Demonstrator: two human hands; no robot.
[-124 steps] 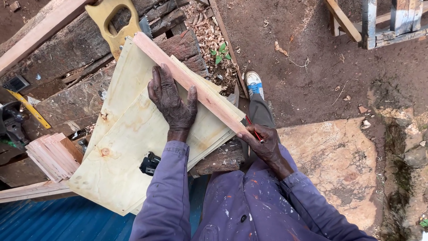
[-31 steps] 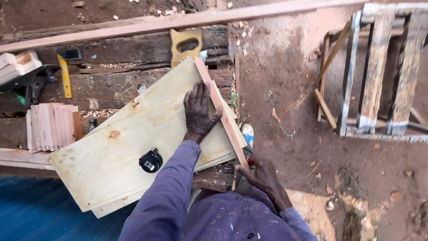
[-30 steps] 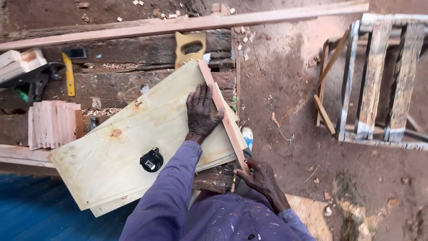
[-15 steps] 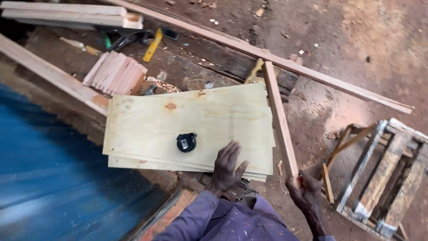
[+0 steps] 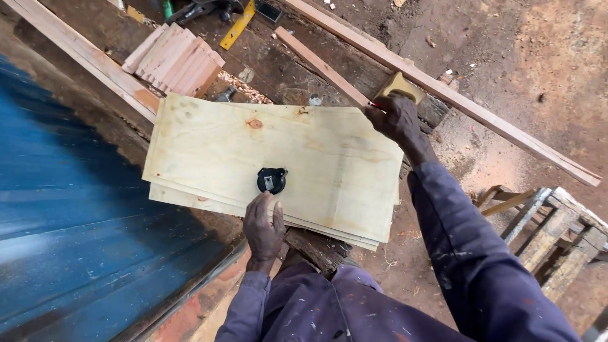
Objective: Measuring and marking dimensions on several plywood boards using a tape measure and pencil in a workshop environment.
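Plywood: stack of sheets (image 5: 297, 158), approx 3 edges visible at lower rim, centre of frame, lying flat on dark bench (image 5: 272, 69).
Tape measure: 1, black round case (image 5: 272, 180), on top sheet, near its lower edge.
L hand: (image 5: 263, 227) flat on lower edge of stack, fingers spread open, tips just below tape case, not touching it as far as I can tell.
R hand: (image 5: 396, 117) at upper-right corner of stack, fingers pinched shut on thin red pencil (image 5: 375, 105), tip at sheet edge.
Saw: 1 yellow handle (image 5: 400, 85) just behind R hand, blade hidden.
Long battens: 3; 1 upper left (image 5: 82, 57), 1 short mid-top (image 5: 320, 66), 1 long upper right (image 5: 481, 114).
Short slats: 1 bundle (image 5: 175, 58), upper left, approx 7 pcs.
Edges/room: blue sheet metal (image 5: 76, 221) close along left; bare dirt (image 5: 506, 44) open at right; wooden frame (image 5: 557, 228) lower right.
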